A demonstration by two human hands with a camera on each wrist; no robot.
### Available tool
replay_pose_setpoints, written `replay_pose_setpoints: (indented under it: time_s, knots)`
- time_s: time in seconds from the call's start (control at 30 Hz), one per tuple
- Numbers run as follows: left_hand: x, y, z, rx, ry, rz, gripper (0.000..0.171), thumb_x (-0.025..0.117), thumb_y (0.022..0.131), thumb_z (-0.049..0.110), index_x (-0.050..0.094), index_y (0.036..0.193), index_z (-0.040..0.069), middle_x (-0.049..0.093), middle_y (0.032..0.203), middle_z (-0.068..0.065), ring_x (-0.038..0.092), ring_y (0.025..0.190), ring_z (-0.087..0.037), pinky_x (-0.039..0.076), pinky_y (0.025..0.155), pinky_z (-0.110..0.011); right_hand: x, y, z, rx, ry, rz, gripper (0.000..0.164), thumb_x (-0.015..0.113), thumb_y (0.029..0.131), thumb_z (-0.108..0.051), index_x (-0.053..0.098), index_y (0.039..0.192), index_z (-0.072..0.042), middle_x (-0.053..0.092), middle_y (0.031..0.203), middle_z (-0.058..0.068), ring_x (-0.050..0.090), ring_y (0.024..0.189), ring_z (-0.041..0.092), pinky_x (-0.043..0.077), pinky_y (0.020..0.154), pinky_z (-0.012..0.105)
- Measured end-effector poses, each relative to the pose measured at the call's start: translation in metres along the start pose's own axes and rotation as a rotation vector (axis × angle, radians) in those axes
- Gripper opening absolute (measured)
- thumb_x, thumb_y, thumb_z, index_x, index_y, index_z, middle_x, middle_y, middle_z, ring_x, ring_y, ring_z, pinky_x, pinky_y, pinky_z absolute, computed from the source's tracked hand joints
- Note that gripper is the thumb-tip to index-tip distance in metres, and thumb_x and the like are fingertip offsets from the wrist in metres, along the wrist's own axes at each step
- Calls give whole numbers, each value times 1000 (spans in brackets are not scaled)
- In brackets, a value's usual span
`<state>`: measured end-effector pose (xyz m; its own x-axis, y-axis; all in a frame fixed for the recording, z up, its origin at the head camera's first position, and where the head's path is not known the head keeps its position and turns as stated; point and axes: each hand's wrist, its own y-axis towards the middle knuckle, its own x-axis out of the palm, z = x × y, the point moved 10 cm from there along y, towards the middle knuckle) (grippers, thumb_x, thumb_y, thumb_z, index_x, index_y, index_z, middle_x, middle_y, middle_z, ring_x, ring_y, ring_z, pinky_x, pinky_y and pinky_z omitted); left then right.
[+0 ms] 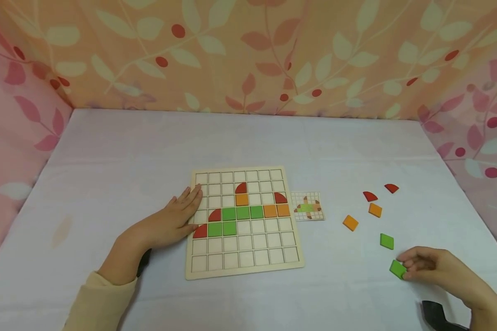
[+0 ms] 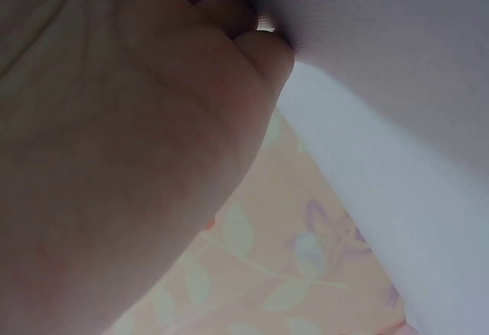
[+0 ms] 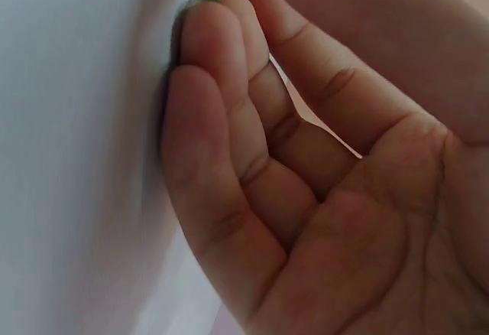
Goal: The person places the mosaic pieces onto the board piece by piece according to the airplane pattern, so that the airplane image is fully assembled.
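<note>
Green tile (image 1: 397,269): flat, four-sided, plain bright green; the right hand (image 1: 442,271) is pinching its near edge between thumb and curled fingers. Second green tile (image 1: 386,241) is lying just beyond those fingertips, orange tiles (image 1: 350,223) and red quarter-circles (image 1: 370,196) farther out. Left hand (image 1: 169,224) is resting on the left edge of the gridded board (image 1: 259,240), fingers extended, thumb spread apart; coloured pieces are filling squares right of its fingertips. Between the hands, a card (image 1: 308,206) is showing a small printed grid pattern, details too fine to read.
</note>
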<state>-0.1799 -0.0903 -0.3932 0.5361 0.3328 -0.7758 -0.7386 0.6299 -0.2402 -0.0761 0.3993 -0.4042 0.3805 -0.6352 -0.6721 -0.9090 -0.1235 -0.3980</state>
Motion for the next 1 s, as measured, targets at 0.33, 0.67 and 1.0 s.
replay_pose_setpoints:
  time_s: [0.33,0.67,1.0]
  knots:
    - [1,0,-1,-1,6,3,72,52,96,19,9,149,-4,-1,157,-15,-3,142,-37,5,110,-59,7,7,-6,57,-82,6,34,79,76,-20,64,100,0,59,81,-1,53,70,5,47,62,20]
    - [1,-1,1,-5,9,-1,72,52,96,19,9,149,-3,-1,157,-16,-3,142,-36,5,110,-59,-1,33,-27,21,-165,75,29,82,71,-16,64,91,-5,58,79,1,50,69,8,47,61,20]
    - [2,-2,-1,-5,20,-1,72,52,96,20,9,149,-3,-1,157,-15,-3,142,-36,6,111,-58,-4,59,-52,-52,-146,86,29,82,71,-15,66,93,-5,58,81,3,50,73,9,47,62,20]
